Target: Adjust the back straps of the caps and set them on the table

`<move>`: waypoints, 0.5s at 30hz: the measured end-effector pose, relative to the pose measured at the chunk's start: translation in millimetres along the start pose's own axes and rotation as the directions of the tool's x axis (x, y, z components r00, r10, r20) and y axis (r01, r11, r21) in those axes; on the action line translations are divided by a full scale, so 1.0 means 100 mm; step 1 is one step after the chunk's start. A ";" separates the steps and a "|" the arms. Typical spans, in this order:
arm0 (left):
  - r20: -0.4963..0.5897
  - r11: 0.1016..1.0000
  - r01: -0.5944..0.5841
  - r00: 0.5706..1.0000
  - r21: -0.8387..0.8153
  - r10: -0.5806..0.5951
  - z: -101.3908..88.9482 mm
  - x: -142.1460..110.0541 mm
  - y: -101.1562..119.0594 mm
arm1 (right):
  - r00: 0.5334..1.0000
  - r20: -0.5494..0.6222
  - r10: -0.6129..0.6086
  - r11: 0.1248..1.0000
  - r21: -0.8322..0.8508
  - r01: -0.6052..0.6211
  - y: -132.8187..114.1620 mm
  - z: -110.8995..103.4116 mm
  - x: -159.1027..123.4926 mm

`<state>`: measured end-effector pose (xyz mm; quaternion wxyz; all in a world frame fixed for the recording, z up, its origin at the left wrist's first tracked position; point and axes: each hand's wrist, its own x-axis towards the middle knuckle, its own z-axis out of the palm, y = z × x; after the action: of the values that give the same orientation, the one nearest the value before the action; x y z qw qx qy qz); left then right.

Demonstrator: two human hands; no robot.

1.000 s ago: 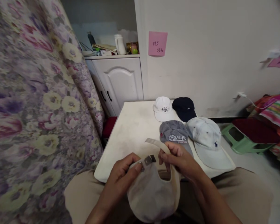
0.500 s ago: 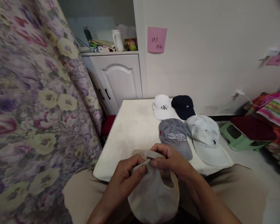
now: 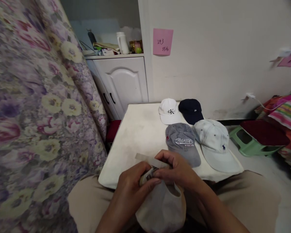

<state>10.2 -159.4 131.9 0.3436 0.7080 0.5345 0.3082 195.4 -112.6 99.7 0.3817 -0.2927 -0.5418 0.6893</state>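
Observation:
A pale beige baseball cap (image 3: 161,207) is held over my lap, its rear opening facing up toward me. My left hand (image 3: 135,184) grips the cap's back edge beside the strap buckle, thumb across it. With fingers and thumb pinched, my right hand (image 3: 176,168) holds the adjusting strap (image 3: 147,158), whose loose end sticks out to the left. Both thumbs meet near the metal buckle, which they partly cover. Just beyond my right hand lies a grey cap (image 3: 183,142) with "Always" lettering.
On the cream-topped table (image 3: 138,129) rest a white cap (image 3: 169,111), a navy cap (image 3: 190,110) and a light blue cap (image 3: 215,144). A floral curtain (image 3: 48,129) hangs at left. A green stool (image 3: 247,144) stands right of the table; a white cabinet (image 3: 123,81) is behind.
The strap's loose end now sticks out farther to the left. My left thumb has shifted right, toward my right thumb, and the cap's back edge is more bent at the buckle.

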 end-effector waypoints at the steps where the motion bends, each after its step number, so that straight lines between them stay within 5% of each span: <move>1: 0.000 1.000 0.009 1.000 -0.014 -0.009 0.01 0.01 -0.01 | 1.000 0.002 -0.010 1.000 -0.009 0.010 0.01 0.01 0.00; 7: 0.044 0.961 0.102 0.995 -0.258 -0.094 -0.01 0.03 -0.07 | 0.996 -0.031 -0.078 0.996 -0.049 0.077 0.00 0.00 -0.02; 11: 0.059 0.823 0.186 0.981 -0.537 -0.183 -0.04 0.02 -0.20 | 0.967 -0.166 -0.195 0.974 -0.152 0.170 -0.09 -0.12 -0.05; 15: 0.118 0.718 0.204 0.979 -0.665 -0.169 -0.05 0.02 -0.33 | 0.944 -0.225 -0.243 0.970 -0.084 0.230 -0.20 -0.25 -0.12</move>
<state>-10.9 -150.1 108.2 0.6185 0.4856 0.4466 0.4269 226.7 -106.8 112.8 0.5141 -0.3153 -0.5438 0.5836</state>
